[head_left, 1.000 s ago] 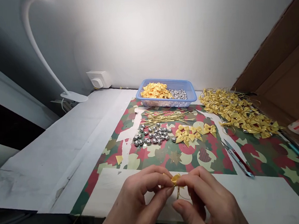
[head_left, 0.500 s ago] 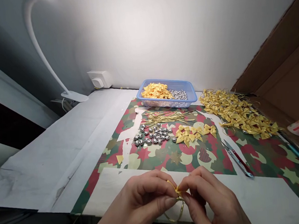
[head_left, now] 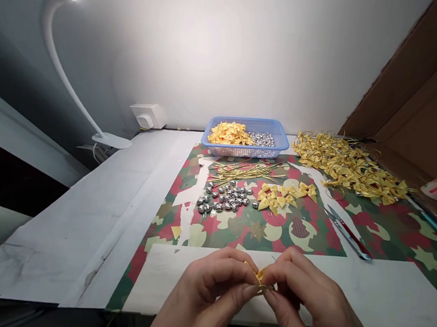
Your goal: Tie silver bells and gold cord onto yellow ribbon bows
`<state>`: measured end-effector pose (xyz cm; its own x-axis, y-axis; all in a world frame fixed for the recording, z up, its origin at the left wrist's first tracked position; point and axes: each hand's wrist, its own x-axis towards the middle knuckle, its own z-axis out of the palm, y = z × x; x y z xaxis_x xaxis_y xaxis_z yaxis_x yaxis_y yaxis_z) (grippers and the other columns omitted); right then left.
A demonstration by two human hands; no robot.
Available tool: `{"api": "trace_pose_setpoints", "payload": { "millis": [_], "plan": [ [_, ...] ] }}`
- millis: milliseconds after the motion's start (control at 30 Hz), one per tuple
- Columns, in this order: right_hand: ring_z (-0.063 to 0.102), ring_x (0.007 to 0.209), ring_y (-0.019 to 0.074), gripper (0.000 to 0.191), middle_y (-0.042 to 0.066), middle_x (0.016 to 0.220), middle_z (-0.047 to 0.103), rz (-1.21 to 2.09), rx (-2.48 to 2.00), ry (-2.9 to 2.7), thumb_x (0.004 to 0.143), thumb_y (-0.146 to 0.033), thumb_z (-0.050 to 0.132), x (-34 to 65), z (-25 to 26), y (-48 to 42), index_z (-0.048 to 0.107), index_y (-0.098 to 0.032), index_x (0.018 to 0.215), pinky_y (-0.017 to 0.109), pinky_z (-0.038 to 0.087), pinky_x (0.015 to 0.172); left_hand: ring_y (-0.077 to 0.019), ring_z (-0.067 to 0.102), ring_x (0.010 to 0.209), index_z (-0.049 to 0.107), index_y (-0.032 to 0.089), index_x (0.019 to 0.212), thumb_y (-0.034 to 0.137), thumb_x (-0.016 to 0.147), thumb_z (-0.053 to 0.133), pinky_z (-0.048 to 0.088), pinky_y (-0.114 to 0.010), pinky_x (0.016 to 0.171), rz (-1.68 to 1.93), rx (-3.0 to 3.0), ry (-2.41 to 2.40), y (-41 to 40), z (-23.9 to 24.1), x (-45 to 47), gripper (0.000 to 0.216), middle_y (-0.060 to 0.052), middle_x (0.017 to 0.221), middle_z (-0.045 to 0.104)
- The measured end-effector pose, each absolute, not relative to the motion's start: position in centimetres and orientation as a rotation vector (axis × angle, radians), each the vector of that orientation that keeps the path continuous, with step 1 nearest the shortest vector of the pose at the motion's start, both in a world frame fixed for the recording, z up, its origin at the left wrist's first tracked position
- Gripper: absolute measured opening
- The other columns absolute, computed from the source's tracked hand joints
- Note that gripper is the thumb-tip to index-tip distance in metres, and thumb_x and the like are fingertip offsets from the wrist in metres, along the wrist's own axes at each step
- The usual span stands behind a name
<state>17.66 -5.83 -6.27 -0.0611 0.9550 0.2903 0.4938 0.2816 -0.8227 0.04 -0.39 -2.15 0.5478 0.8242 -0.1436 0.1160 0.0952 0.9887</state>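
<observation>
My left hand [head_left: 221, 289] pinches one side of a small yellow ribbon bow [head_left: 260, 273] over the white paper at the table's front edge. From the other side my right hand [head_left: 307, 287] closes on the same bow, thumb and forefinger meeting the left fingertips. A gold cord [head_left: 264, 288] runs between the fingertips just under the bow; most of it is hidden by the fingers. Beyond the hands lie several silver jingle bells [head_left: 227, 198], loose yellow bows [head_left: 272, 197] and a bundle of gold cords [head_left: 242, 171].
A blue basket [head_left: 283, 143] with yellow bows and silver bells stands against the wall. Finished-looking bows with cords form a pile [head_left: 347, 166] at right. Small scissors [head_left: 347, 234] lie near my right hand. A white lamp [head_left: 72, 84] stands at left, a cardboard box [head_left: 413, 98] at right.
The gold cord's loop, which hung open below the fingers, has been drawn up and now shows only as a short stretch at the fingertips. Both hands still hold the bow.
</observation>
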Motion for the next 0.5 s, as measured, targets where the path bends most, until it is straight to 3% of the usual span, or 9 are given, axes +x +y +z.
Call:
{"api": "trace_pose_setpoints", "payload": {
  "millis": [100, 233, 500],
  "plan": [
    [0.048, 0.062, 0.0126, 0.018, -0.002, 0.074, 0.048, 1.015, -1.27, -1.59, 0.098, -0.031, 0.052, 18.5, -5.9, -5.4, 0.063, -0.025, 0.085, 0.023, 0.035, 0.054, -0.0185, 0.063, 0.083, 0.079, 0.021, 0.08, 0.022, 0.09, 0.068, 0.05, -0.027, 0.077, 0.57, 1.292, 0.816, -0.2, -2.3, -0.4, 0.015, -0.003, 0.087, 0.069],
    [0.041, 0.061, 0.0111, 0.037, -0.003, 0.073, 0.045, 1.357, -1.149, -1.451, 0.096, -0.056, 0.054, 19.3, -5.0, -4.9, 0.063, -0.023, 0.082, 0.023, 0.031, 0.054, -0.0153, 0.059, 0.08, 0.08, 0.022, 0.077, 0.026, 0.088, 0.073, 0.046, -0.024, 0.075, 0.52, 1.18, 0.786, 0.0, -2.7, -0.5, 0.013, 0.0, 0.085, 0.066],
    [0.045, 0.063, 0.0112, 0.013, -0.004, 0.075, 0.046, 1.219, -1.196, -1.484, 0.094, -0.028, 0.056, 19.1, -5.0, -5.5, 0.066, -0.026, 0.087, 0.023, 0.033, 0.056, -0.0167, 0.06, 0.079, 0.078, 0.021, 0.074, 0.02, 0.089, 0.07, 0.048, -0.026, 0.075, 0.616, 1.254, 0.82, -0.2, -2.3, -0.1, 0.017, -0.001, 0.083, 0.067]
  ]
}}
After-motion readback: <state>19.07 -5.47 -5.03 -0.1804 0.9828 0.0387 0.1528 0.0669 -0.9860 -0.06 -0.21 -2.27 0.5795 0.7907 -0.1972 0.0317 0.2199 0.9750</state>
